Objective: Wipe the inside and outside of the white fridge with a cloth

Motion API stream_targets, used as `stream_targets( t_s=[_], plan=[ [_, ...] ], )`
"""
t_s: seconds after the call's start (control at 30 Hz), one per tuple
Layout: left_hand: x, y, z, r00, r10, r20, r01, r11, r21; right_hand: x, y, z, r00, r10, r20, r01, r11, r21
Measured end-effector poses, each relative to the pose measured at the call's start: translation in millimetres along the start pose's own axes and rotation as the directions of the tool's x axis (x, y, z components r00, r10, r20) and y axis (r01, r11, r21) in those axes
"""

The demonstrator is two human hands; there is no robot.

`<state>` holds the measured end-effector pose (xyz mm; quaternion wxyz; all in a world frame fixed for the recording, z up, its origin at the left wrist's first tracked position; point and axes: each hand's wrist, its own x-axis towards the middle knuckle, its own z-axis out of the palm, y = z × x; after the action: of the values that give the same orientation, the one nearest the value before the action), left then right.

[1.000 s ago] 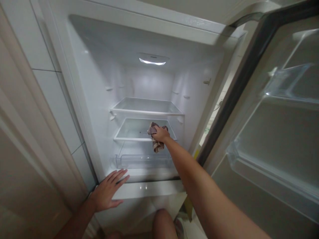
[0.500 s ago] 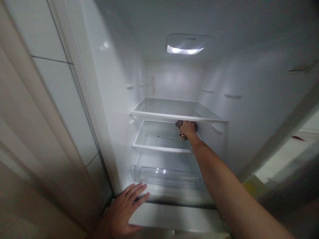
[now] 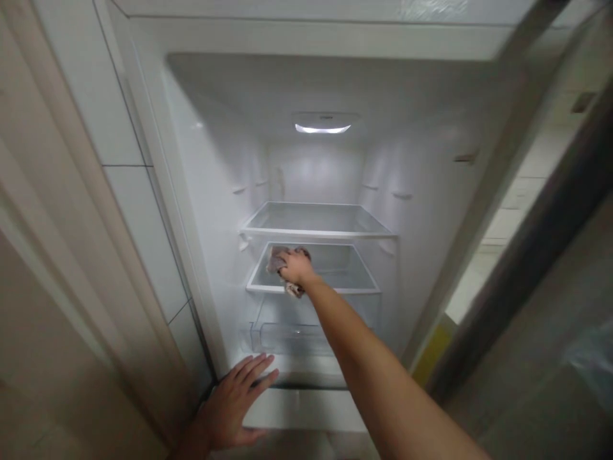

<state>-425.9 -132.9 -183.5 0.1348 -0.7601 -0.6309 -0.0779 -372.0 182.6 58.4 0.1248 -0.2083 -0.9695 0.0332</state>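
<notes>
Two hands (image 3: pixel 297 266), cloth (image 3: pixel 276 260) partly hidden under right, blurred door (image 3: pixel 531 332)

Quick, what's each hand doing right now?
Left hand: open, fingers spread, holding nothing.
Right hand: closed on a cloth, over the lower shelf.

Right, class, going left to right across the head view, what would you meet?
Wall tiles → left hand → cloth → yellow object → dark edge of the fridge door.
</notes>
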Motion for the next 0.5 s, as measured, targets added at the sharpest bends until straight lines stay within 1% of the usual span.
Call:
stream_targets(
  t_s=[0.07, 0.13, 0.2, 0.27, 0.37, 0.43, 0.5],
  plan=[
    [0, 0, 0.7, 1.000, 0.003, -0.016, -0.003, 0.999, 0.034, -19, -15, 0, 1.000, -0.030, 0.003, 0.030, 0.999, 0.016],
    [-1, 0, 0.8, 0.999, 0.011, -0.040, -0.008, 0.998, 0.067, -38, -19, -3, 0.999, -0.050, 0.011, 0.050, 0.998, 0.027],
    [-1, 1, 0.3, 0.998, 0.017, -0.068, -0.011, 0.996, 0.092, -56, -14, -7, 0.998, -0.054, 0.022, 0.053, 0.998, 0.030],
    [-1, 1, -0.6, 0.995, 0.027, -0.097, -0.017, 0.994, 0.105, -71, -2, -13, 0.999, -0.021, 0.031, 0.021, 1.000, 0.021],
    [0, 1, -2.7, 0.989, 0.044, -0.138, -0.028, 0.994, 0.110, -89, 24, -25, 0.992, 0.123, 0.035, -0.123, 0.992, -0.020],
    [1, 1, -4.0, 0.987, 0.051, -0.153, -0.034, 0.993, 0.111, -98, 44, -36, 0.967, 0.252, 0.044, -0.249, 0.966, -0.064],
    [1, 1, -4.6, 0.987, 0.053, -0.155, -0.035, 0.993, 0.114, -105, 66, -46, 0.929, 0.367, 0.051, -0.360, 0.926, -0.115]
  ],
)
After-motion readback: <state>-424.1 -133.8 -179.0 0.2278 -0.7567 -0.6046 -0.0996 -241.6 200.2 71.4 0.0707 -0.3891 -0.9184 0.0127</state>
